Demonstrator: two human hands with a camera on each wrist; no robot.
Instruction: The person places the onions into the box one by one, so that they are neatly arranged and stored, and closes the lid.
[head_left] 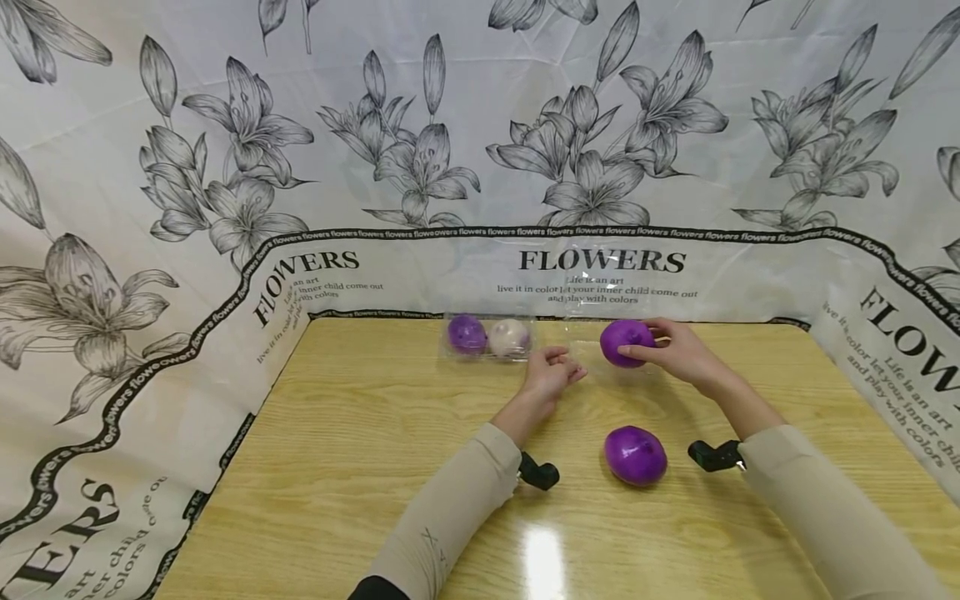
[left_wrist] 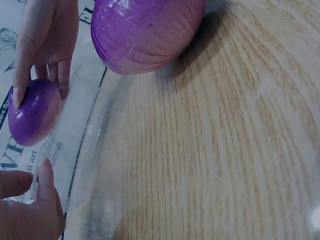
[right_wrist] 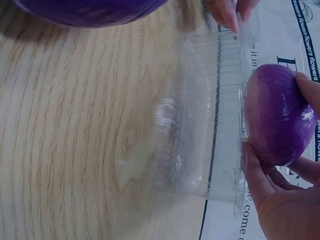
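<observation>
In the head view, a purple onion (head_left: 624, 343) is held up at the table's back by my right hand (head_left: 675, 350), thumb on one side and fingers on the other. An open clear plastic box (right_wrist: 192, 115) shows beside this onion in the right wrist view. My left hand (head_left: 551, 383) pinches the box's edge between thumb and finger. Nearer me, another purple onion (head_left: 635, 456) lies on the table; it looms large at the top of the left wrist view.
Left of my left hand, a second clear box (head_left: 487, 357) contains a purple onion (head_left: 467, 334) and a whitish one (head_left: 508, 338). The wooden table (head_left: 360, 483) ends at a flower-printed cloth (head_left: 465, 275). Black wrist mounts (head_left: 538, 472) jut from both sleeves.
</observation>
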